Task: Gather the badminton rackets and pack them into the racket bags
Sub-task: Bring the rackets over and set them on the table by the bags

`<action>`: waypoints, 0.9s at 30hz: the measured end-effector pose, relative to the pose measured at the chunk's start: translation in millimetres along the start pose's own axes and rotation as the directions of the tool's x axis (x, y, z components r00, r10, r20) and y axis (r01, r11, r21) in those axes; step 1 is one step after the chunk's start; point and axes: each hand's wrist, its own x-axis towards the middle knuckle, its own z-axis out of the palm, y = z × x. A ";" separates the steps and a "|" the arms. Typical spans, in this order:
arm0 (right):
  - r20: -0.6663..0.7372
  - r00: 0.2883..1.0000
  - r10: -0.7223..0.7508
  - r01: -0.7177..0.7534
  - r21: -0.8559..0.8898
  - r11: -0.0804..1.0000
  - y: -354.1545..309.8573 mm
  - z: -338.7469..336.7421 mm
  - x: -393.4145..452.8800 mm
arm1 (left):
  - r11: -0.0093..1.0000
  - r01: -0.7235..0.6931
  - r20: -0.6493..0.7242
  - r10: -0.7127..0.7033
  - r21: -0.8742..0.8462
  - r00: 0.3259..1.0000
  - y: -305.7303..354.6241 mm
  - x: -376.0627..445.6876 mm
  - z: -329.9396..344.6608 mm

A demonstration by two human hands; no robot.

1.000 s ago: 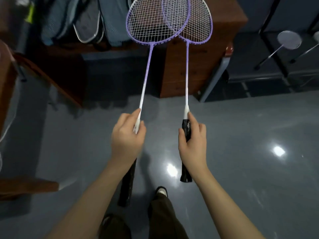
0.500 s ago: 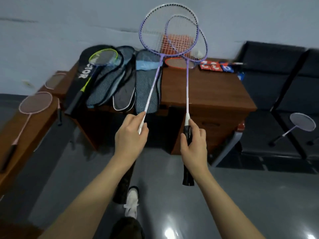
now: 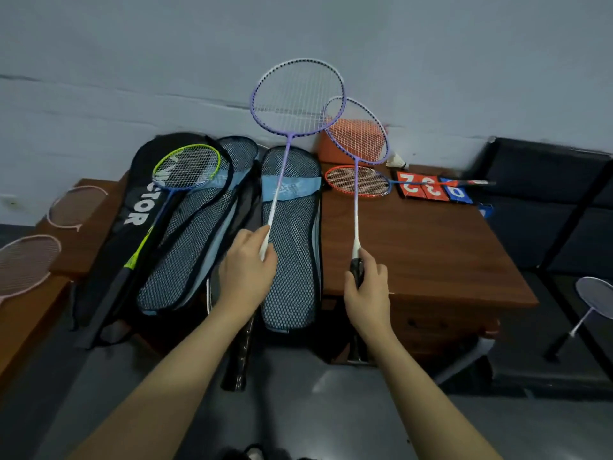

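Note:
I hold two purple rackets upright above the wooden desk (image 3: 431, 254). My left hand (image 3: 247, 277) grips one purple racket (image 3: 297, 97) low on its white shaft, the black handle hanging below my wrist. My right hand (image 3: 368, 288) grips the second purple racket (image 3: 356, 131) at the top of its black handle. Their heads overlap. Blue mesh racket bags (image 3: 292, 240) lie on the desk under my left hand. A black Victor bag (image 3: 139, 207) lies left of them with a yellow-green racket (image 3: 185, 167) on it. An orange racket (image 3: 356, 180) lies flat on the desk.
Two pink rackets (image 3: 78, 207) rest on a low wooden bench at the left. A white racket (image 3: 593, 300) lies on dark seats at the right. A red and blue scoreboard (image 3: 431, 190), a shuttlecock (image 3: 398, 161) and an orange box (image 3: 351, 137) sit by the wall.
My view has lifted from the floor to the desk and I have come closer to it. Both rackets stay in my hands, now held over the bags.

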 end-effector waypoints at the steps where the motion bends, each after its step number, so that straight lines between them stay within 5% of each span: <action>1: -0.001 1.000 0.015 -0.015 -0.006 1.000 2.5 3.9 10.6 | 1.000 0.006 0.011 -0.006 0.005 1.000 -4.4 9.1 7.6; 10: -0.015 0.999 -0.049 0.048 -0.069 0.996 36.4 23.8 95.9 | 0.986 0.147 0.081 -0.153 0.076 0.985 -27.4 74.9 80.9; 21: 0.183 0.964 -0.191 0.204 -0.054 0.977 84.4 48.6 149.2 | 0.923 0.369 0.290 -0.385 0.111 0.876 -70.3 118.4 182.9; 27: 0.266 0.937 -0.225 0.247 -0.053 0.967 86.2 71.2 160.1 | 0.933 0.265 0.519 -0.356 0.244 0.777 -97.1 100.2 200.4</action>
